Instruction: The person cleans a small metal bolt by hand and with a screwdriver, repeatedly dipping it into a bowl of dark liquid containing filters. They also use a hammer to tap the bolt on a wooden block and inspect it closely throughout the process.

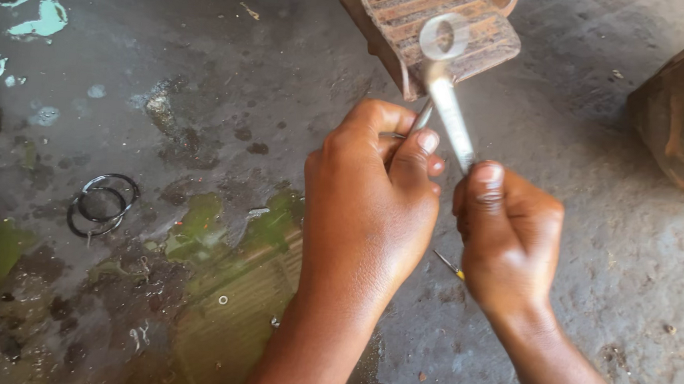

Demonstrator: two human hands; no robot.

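The right hand (pixel 509 232) is closed around the handle of a shiny ring spanner (pixel 448 87), thumb on top, and the spanner's round end sticks up in front of a rusty ridged metal block (pixel 418 17) on the floor. The left hand (pixel 374 194) is curled shut on a thin metal rod (pixel 422 116) just beside the spanner. Two black rubber rings (pixel 102 203) lie on the dirty, stained concrete floor (pixel 591 298), well off to the left.
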